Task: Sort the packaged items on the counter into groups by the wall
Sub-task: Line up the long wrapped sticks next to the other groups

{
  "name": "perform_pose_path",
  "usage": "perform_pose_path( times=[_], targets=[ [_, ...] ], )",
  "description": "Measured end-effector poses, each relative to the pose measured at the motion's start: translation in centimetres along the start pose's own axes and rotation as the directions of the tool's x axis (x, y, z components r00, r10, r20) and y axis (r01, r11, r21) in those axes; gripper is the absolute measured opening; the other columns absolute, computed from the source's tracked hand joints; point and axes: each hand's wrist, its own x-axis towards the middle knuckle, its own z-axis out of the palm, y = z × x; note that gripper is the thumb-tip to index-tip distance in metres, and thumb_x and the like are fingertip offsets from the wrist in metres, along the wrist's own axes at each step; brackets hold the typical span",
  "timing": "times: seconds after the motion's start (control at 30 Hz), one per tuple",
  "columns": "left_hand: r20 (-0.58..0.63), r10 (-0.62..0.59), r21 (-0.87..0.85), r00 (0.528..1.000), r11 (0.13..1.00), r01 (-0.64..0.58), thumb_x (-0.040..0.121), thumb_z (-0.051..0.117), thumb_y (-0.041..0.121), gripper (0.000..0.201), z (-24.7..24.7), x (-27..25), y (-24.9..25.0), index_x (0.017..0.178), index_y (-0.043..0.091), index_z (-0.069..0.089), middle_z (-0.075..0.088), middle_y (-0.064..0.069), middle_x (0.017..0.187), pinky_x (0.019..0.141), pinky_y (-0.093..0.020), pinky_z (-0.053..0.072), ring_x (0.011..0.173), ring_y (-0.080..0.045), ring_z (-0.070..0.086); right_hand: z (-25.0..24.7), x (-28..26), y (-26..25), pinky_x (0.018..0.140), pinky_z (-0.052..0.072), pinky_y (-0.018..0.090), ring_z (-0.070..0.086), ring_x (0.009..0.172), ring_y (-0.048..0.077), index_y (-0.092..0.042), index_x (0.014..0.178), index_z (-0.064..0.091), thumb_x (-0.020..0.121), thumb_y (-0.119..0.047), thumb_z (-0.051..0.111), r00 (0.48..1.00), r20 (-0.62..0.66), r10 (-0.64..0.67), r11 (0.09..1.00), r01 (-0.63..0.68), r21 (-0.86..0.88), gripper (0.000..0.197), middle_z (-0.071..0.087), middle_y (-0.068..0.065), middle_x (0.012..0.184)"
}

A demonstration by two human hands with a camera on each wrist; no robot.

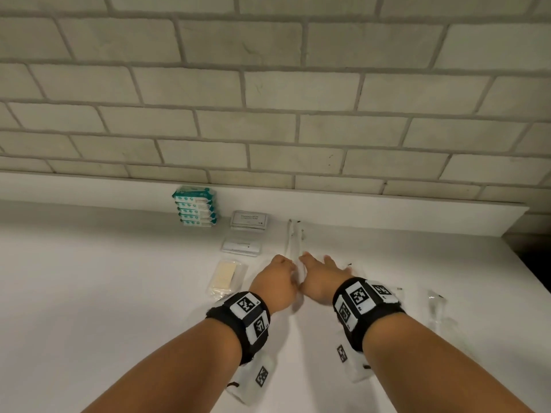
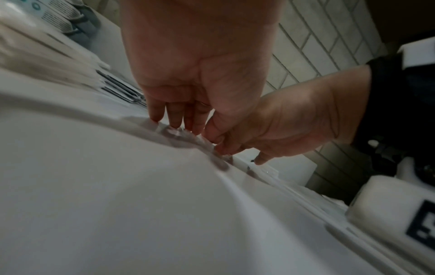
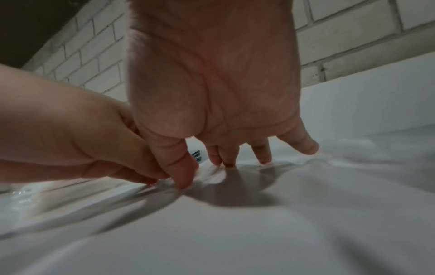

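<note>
Both hands meet over a long clear-wrapped packet point(image 1: 295, 242) that lies on the white counter point(image 1: 119, 293) and points at the wall. My left hand point(image 1: 290, 268) has its fingers curled down and pinches the wrapper's near end point(image 2: 174, 133). Beside it, my right hand point(image 1: 319, 271) spreads its fingers, and its fingertips point(image 3: 227, 163) and thumb press on the crinkled wrapper point(image 3: 207, 174). By the wall stand a stack of teal wipe packs point(image 1: 195, 207), two piles of white sachets point(image 1: 249, 221) point(image 1: 241, 246), and a wrapped pale soap bar point(image 1: 225, 277).
Another clear wrapped item point(image 1: 436, 307) lies on the counter to the right of my right wrist. A low white ledge point(image 1: 387, 216) runs under the brick wall. The counter ends at a dark gap point(image 1: 533, 263) at the far right.
</note>
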Motion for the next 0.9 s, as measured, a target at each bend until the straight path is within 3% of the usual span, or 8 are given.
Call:
perform_pose_path(
  times=[0.1, 0.2, 0.37, 0.47, 0.57, 0.73, 0.83, 0.9],
  targets=[
    [-0.05, -0.008, -0.004, 0.999, 1.0, 0.008, 0.091, 0.051, 0.015, 0.043, 0.1, 0.3, 0.2, 0.134, 0.012, 0.048, 0.041, -0.005, 0.138, 0.094, -0.024, 0.042, 0.116, -0.021, 0.054, -0.4, 0.4, 0.8, 0.118, 0.005, 0.056, 0.005, 0.15, 0.024, -0.032, 0.152, 0.012, 0.091, -0.038, 0.05, 0.998, 0.013, -0.055, 0.994, 0.054, 0.091, 0.072, 0.015, 0.006, 0.161],
    [0.042, 0.016, 0.015, 0.999, 1.0, -0.017, 0.092, 0.054, 0.031, 0.065, 0.4, 0.1, 0.4, 0.149, 0.022, 0.025, 0.017, -0.003, 0.156, 0.108, -0.028, 0.032, 0.137, -0.022, 0.036, -1.2, 0.6, 2.9, 0.113, 0.03, 0.037, 0.037, 0.138, 0.025, -0.026, 0.15, 0.027, 0.093, -0.026, 0.054, 0.99, -0.084, -0.112, 0.935, 0.134, 0.327, 0.063, 0.038, 0.003, 0.152],
    [0.267, 0.001, 0.249, 0.964, 0.966, -0.07, 0.093, 0.05, 0.049, 0.08, 0.3, 0.2, 0.8, 0.154, 0.03, 0.002, -0.012, 0.005, 0.161, 0.12, -0.045, 0.007, 0.149, -0.029, -0.004, -4.2, 0.2, 8.7, 0.093, 0.049, 0.034, 0.063, 0.106, 0.03, -0.014, 0.124, 0.059, 0.094, -0.014, 0.05, 0.915, -0.387, 0.113, 0.853, 0.11, 0.51, 0.031, 0.065, 0.013, 0.121],
    [0.284, -0.024, 0.282, 0.958, 0.958, -0.059, 0.097, 0.044, 0.047, 0.072, 0.3, 0.3, 1.0, 0.154, 0.03, 0.003, -0.011, 0.006, 0.161, 0.121, -0.046, 0.006, 0.149, -0.029, -0.006, -5.3, -0.9, 10.2, 0.078, 0.059, 0.04, 0.071, 0.079, 0.031, -0.007, 0.098, 0.065, 0.092, -0.015, 0.051, 0.946, -0.225, 0.235, 0.913, -0.135, 0.384, 0.018, 0.072, 0.012, 0.086],
    [0.277, -0.041, 0.292, 0.96, 0.955, -0.044, 0.098, 0.043, 0.044, 0.07, 0.4, 0.3, 1.1, 0.154, 0.028, 0.004, -0.009, 0.005, 0.162, 0.121, -0.046, 0.006, 0.149, -0.028, -0.005, -4.2, -2.1, 9.4, 0.056, 0.053, 0.026, 0.062, 0.053, 0.02, -0.01, 0.075, 0.064, 0.086, -0.024, 0.062, 0.961, 0.03, 0.273, 0.962, -0.273, -0.019, 0.018, 0.064, 0.002, 0.057],
    [0.284, -0.043, 0.288, 0.958, 0.957, -0.042, 0.098, 0.041, 0.043, 0.071, 0.3, 0.3, 1.3, 0.154, 0.026, 0.002, -0.01, 0.004, 0.161, 0.121, -0.046, 0.005, 0.149, -0.027, -0.007, -2.1, -1.9, 7.1, 0.048, 0.039, 0.024, 0.05, 0.054, 0.016, -0.008, 0.086, 0.06, 0.086, -0.012, 0.061, 0.98, 0.001, 0.201, 0.957, -0.196, -0.216, 0.004, 0.054, 0.002, 0.066],
    [0.288, -0.043, 0.285, 0.957, 0.958, -0.043, 0.099, 0.04, 0.043, 0.07, 0.5, 0.1, 1.2, 0.154, 0.025, 0.0, -0.011, 0.003, 0.161, 0.12, -0.046, 0.003, 0.149, -0.027, -0.008, -1.9, -0.3, 5.5, 0.07, 0.047, 0.028, 0.064, 0.091, 0.026, -0.002, 0.113, 0.063, 0.09, -0.005, 0.049, 0.992, -0.067, 0.106, 0.989, -0.112, -0.094, 0.028, 0.065, 0.012, 0.102],
    [0.285, -0.041, 0.283, 0.958, 0.958, -0.043, 0.099, 0.04, 0.043, 0.07, 0.6, 0.2, 1.0, 0.154, 0.026, 0.0, -0.011, 0.002, 0.161, 0.12, -0.046, 0.002, 0.148, -0.028, -0.009, -1.8, 0.4, 4.5, 0.091, 0.046, 0.03, 0.055, 0.118, 0.028, -0.007, 0.132, 0.052, 0.091, -0.003, 0.042, 0.991, -0.119, 0.063, 0.996, -0.07, -0.057, 0.042, 0.054, 0.011, 0.133]
  ],
)
